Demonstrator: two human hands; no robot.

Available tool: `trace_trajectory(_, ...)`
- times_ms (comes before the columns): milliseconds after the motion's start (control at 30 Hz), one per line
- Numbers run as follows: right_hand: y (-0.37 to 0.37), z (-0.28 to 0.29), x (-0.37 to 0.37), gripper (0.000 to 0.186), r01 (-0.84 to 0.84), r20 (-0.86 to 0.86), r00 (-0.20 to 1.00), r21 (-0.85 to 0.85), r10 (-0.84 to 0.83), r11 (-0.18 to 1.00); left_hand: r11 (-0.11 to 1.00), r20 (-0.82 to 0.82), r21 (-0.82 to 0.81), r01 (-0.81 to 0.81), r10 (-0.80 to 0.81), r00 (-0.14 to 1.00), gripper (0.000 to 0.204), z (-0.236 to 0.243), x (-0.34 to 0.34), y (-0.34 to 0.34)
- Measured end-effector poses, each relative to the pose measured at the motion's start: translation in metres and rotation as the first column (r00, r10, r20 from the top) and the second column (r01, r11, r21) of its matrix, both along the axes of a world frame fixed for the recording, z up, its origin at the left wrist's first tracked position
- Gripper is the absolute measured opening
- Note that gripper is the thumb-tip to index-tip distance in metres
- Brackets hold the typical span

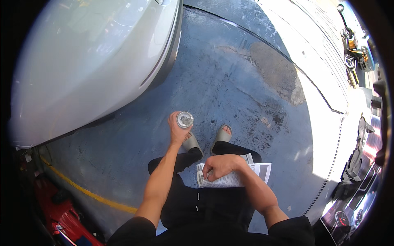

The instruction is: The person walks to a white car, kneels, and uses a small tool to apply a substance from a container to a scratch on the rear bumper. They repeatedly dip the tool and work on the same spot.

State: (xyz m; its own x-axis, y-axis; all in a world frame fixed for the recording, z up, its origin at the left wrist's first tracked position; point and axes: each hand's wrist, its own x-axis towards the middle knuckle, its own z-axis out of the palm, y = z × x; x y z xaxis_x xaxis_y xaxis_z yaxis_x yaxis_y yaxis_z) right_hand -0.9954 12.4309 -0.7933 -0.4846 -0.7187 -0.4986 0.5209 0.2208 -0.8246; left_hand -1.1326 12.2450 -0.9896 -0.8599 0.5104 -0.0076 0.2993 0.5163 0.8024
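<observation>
My left hand (177, 128) is wrapped round a round, clear-rimmed cup (185, 119) and holds it out ahead of my knees. Seen from above, the cup has something whitish and grey in it that I cannot make out. Over my lap, my right hand (223, 167) is closed with curled fingers on printed paper sheets (260, 170). The sheets stick out on both sides of this hand, and part of them is hidden beneath it. Cup and paper are well apart.
A silver-white car (90, 65) fills the upper left. Below it, a yellow line (94, 196) crosses the worn blue floor (213, 82), near a red object (61, 209). Car parts (357, 151) stand along the right edge. My sandalled feet (223, 133) rest ahead of me.
</observation>
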Motion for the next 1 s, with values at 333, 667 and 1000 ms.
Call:
trace_trajectory(333, 0.101, -0.147, -0.046, 0.022, -0.164, -0.349, 0.937, -0.501, -0.025, 0.850, 1.000, 0.047, -0.026, -0.016, 0.017, 0.999, 0.089, -0.269, -0.051, 0.078)
trace_trajectory(667, 0.191, -0.105, -0.062, 0.015, 0.229, -0.589, 0.741, -0.231, -0.323, 0.946, 0.997, -0.023, 0.072, 0.028, -0.027, 0.999, 0.092, -0.342, -0.067, 0.115)
trace_trajectory(1000, 0.198, -0.137, -0.093, 0.025, 0.969, -0.972, 0.124, 0.162, -0.202, -0.184, 0.995, 0.073, -0.042, 0.091, -0.088, 0.993, 0.099, -0.380, -0.044, 0.077)
